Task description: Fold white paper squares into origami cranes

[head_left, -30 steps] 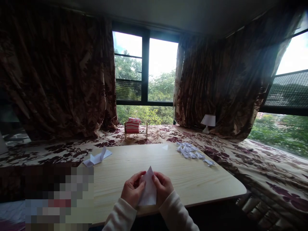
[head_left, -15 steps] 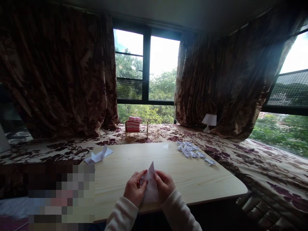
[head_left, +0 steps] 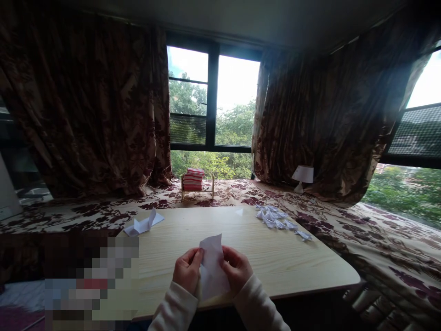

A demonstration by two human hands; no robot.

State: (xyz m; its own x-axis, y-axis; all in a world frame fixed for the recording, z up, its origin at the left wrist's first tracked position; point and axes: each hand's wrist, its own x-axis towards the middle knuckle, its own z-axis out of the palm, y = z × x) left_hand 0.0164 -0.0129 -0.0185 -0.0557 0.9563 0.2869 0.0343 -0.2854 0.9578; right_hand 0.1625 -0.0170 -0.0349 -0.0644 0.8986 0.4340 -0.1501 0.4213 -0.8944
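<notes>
A white sheet of paper (head_left: 212, 266) stands upright between both hands, just above the near edge of the wooden table (head_left: 275, 257). My left hand (head_left: 186, 272) pinches its left side, fingers closed on it. On the right edge, my right hand (head_left: 237, 270) grips the same sheet. Its top now shows a flat, unfolded edge instead of a point. Both sleeves are cream-coloured.
A folded white paper piece (head_left: 143, 225) lies at the table's far left. Several small folded paper shapes (head_left: 275, 218) lie in a heap at the far right. Beyond the table, on floral cloth, stand a striped red stack on a small wooden rack (head_left: 193, 180) and a small white lamp (head_left: 303, 177).
The pointed tip of the paper has opened out into a wider flat top. Both hands stayed on the sheet, shifting slightly right along with the view.
</notes>
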